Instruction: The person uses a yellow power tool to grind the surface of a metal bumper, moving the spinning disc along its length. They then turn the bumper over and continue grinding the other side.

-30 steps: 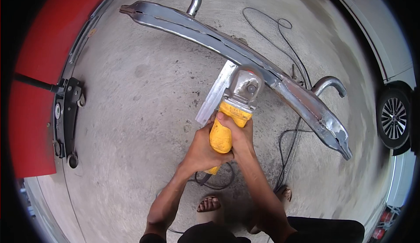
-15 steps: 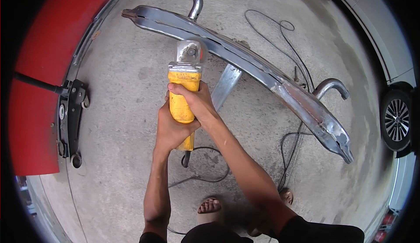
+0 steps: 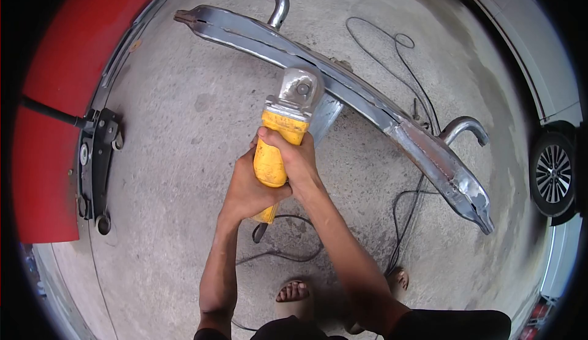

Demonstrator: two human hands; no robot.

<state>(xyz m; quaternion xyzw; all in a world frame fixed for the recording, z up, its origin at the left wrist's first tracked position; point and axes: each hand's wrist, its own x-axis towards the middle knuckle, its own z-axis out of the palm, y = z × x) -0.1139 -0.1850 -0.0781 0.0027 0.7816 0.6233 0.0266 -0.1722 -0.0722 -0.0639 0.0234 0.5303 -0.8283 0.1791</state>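
Both my hands are wrapped round a yellow angle grinder [image 3: 271, 165]. My left hand [image 3: 248, 190] grips the lower part of its body, and my right hand [image 3: 301, 159] closes round it higher up, the thumb lying across the top. The grinder's metal head [image 3: 298, 87] and disc overlap the near edge of a long curved steel bumper bar [image 3: 361, 98]. Bent pipe ends [image 3: 278, 9] stick out from the bar's far side. A flat metal bracket [image 3: 326, 118] extends from the near side, partly behind the grinder. Bare metal and seams show along the bar.
A red car panel [image 3: 55, 125] and a black floor jack [image 3: 101, 156] stand on the left. To the right is a light-coloured car with its wheel [image 3: 553, 171]. Dark cable [image 3: 401, 217] loops over the concrete floor [image 3: 165, 156]. My sandalled foot [image 3: 293, 294] shows below.
Both hands have carried the grinder to the right along the bar and slightly toward me, its head now tilted to the right. The bar lies in nearly the same place.
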